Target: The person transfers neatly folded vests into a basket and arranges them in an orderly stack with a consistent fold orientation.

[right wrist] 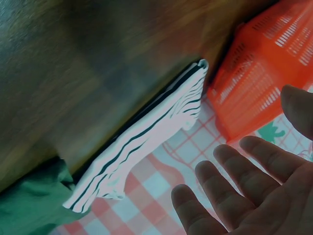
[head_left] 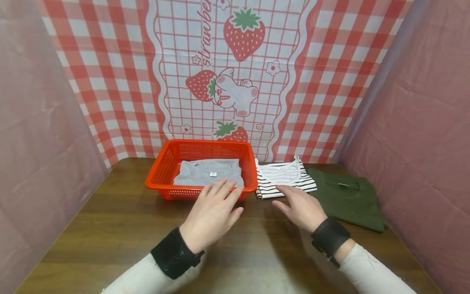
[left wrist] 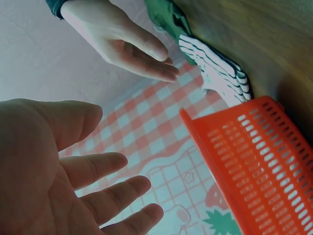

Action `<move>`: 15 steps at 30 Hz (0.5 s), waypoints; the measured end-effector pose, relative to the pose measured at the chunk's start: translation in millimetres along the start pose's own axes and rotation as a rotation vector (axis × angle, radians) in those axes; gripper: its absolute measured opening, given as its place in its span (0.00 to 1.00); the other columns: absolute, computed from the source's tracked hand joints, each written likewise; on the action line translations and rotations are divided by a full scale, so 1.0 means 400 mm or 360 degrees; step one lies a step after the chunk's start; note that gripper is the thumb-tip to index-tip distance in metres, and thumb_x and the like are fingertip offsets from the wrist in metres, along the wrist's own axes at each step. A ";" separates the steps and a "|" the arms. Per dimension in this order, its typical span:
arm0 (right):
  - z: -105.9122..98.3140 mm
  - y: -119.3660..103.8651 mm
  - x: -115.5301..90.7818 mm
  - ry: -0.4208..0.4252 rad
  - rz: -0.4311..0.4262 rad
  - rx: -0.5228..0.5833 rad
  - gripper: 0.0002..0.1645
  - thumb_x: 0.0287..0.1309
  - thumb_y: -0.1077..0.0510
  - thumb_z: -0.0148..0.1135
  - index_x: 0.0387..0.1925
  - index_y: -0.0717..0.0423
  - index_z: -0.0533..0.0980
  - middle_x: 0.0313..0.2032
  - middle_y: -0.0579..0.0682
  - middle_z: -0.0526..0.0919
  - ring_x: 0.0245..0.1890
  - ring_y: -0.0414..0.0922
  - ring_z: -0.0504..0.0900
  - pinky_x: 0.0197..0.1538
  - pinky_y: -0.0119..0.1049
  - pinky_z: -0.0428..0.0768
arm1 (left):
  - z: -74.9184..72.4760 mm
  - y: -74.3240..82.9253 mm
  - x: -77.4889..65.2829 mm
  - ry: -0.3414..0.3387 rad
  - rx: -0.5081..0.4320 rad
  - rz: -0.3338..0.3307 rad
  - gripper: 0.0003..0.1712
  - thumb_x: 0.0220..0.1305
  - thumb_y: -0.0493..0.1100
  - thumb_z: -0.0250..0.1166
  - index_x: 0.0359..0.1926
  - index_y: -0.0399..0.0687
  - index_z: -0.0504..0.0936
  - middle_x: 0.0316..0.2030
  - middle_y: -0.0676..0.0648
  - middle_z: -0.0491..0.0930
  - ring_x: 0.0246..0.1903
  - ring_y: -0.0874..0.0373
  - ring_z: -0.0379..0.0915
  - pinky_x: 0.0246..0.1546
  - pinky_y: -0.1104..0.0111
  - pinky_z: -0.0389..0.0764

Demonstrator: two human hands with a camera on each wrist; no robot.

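Note:
A folded grey shirt (head_left: 209,170) lies inside a red plastic basket (head_left: 156,179) near the back of the table. Just in front of the basket, my left hand (head_left: 214,212) is held above the table, fingers extended and holding nothing. My right hand (head_left: 302,206) hovers before a folded black-and-white striped shirt (head_left: 273,191), its fingers stretched out and also holding nothing. To the right of the striped shirt is a folded dark green shirt (head_left: 350,202), partly touching it. In the right wrist view the fingers (right wrist: 249,186) are spread slightly apart.
The brown wooden table (head_left: 110,228) runs up to a red-and-white checked strawberry cloth (head_left: 235,53) at the back. Pinkish curtains (head_left: 40,134) hang along both sides. The basket stands directly beside the striped shirt.

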State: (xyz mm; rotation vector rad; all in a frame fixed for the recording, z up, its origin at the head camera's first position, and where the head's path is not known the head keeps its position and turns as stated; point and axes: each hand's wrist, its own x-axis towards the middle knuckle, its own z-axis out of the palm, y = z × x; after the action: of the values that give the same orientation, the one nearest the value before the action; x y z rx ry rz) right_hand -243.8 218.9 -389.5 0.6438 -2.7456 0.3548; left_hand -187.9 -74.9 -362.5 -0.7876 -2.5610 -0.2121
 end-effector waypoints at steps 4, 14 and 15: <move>0.006 0.016 0.002 -0.0029 0.0037 -0.0005 0.35 0.70 0.49 0.77 0.71 0.61 0.80 0.64 0.62 0.86 0.65 0.63 0.84 0.64 0.64 0.81 | 0.010 0.012 0.004 0.0007 -0.0001 0.0041 0.38 0.70 0.56 0.77 0.75 0.49 0.80 0.71 0.42 0.79 0.71 0.41 0.74 0.69 0.43 0.75; 0.020 0.047 0.019 -0.0086 0.0060 -0.0039 0.32 0.70 0.50 0.77 0.68 0.63 0.82 0.63 0.63 0.86 0.64 0.63 0.84 0.65 0.63 0.80 | 0.026 0.035 0.015 0.0001 -0.0014 0.0096 0.37 0.71 0.57 0.76 0.76 0.51 0.80 0.72 0.43 0.79 0.73 0.42 0.73 0.70 0.44 0.74; 0.023 0.051 0.021 -0.0094 0.0063 -0.0044 0.32 0.70 0.50 0.76 0.68 0.63 0.81 0.62 0.63 0.86 0.64 0.63 0.84 0.65 0.63 0.80 | 0.029 0.037 0.017 -0.0009 -0.0018 0.0098 0.37 0.72 0.57 0.76 0.76 0.51 0.79 0.73 0.43 0.78 0.73 0.43 0.73 0.71 0.44 0.74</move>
State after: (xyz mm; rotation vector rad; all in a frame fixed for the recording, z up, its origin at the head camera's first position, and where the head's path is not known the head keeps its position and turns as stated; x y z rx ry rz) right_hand -262.5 230.5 -398.7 0.6031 -2.8179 0.3111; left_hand -188.9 -56.3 -369.4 -0.8709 -2.5386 -0.2058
